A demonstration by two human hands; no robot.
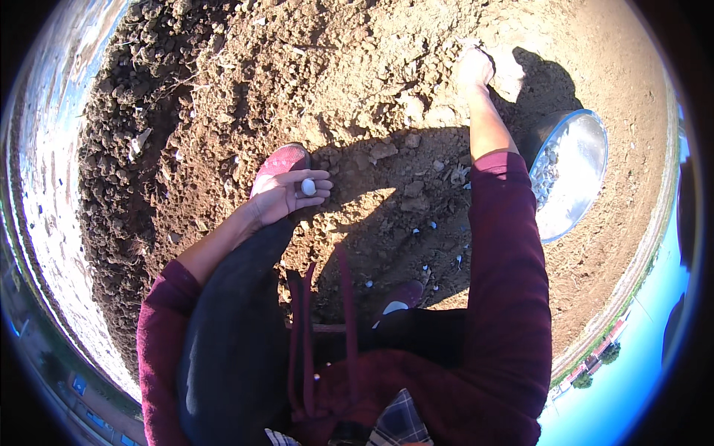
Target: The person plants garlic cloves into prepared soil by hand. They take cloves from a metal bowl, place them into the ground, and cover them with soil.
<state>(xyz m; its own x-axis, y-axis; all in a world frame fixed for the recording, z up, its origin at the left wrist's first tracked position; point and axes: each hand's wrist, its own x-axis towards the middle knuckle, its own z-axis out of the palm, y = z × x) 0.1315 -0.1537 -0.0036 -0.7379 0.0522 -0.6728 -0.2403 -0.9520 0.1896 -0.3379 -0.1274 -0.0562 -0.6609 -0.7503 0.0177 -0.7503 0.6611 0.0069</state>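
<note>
My left hand (274,199) is palm up beside my left shoe, fingers extended. On its fingers lies a small white bulb (308,187), which looks like a garlic clove. My right arm reaches far forward, and my right hand (474,68) is down at the sunlit soil (429,67). Glare washes out its fingers, so whether it holds anything is hidden. To the right of that forearm a shiny metal bucket (580,195) leans on its side. Many small whitish pieces (546,173), similar to the bulb, lie inside it.
Several white pieces (416,230) are scattered on the shaded soil between my feet. A pink shoe (281,159) is by my left hand, and another shoe (406,294) is lower right. Coarse dark clods (125,184) cover the left. Stones (384,150) lie ahead.
</note>
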